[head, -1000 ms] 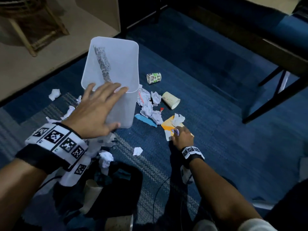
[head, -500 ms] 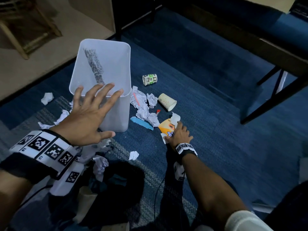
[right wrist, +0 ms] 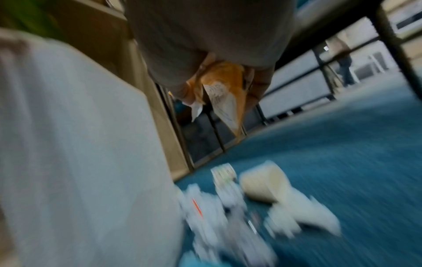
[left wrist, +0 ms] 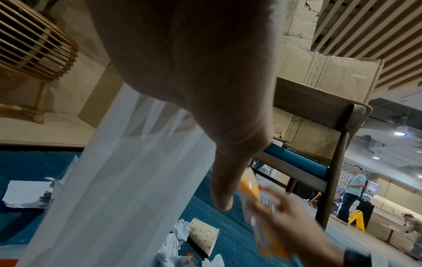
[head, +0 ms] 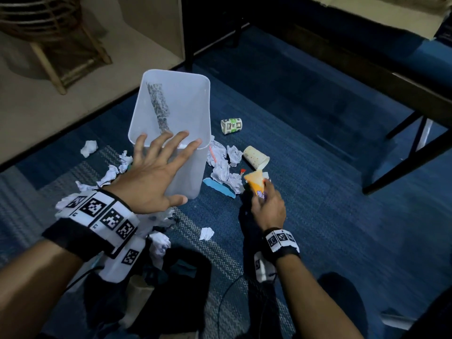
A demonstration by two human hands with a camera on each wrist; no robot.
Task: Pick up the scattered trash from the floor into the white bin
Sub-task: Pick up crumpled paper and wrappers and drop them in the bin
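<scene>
The white bin (head: 171, 101) stands tilted on the blue carpet, and my left hand (head: 156, 177) lies flat against its near rim with fingers spread. My right hand (head: 266, 204) grips an orange wrapper (head: 255, 182) with a scrap of white paper, lifted off the floor just right of the bin. From the left wrist the bin wall (left wrist: 128, 180) fills the middle, with the orange wrapper (left wrist: 250, 186) beside my thumb. The right wrist view is blurred; the orange wrapper (right wrist: 223, 84) hangs from my fingers next to the bin (right wrist: 75, 144).
Crumpled papers (head: 221, 171), a dotted paper cup (head: 255, 156), a green-patterned cup (head: 231, 126) and a blue scrap (head: 219, 189) lie right of the bin. More paper balls (head: 89, 148) lie left and near me. A chair frame (head: 401, 152) stands at right.
My right hand has closed on the orange wrapper and lifted it off the carpet toward the bin. My left hand stays on the bin's rim.
</scene>
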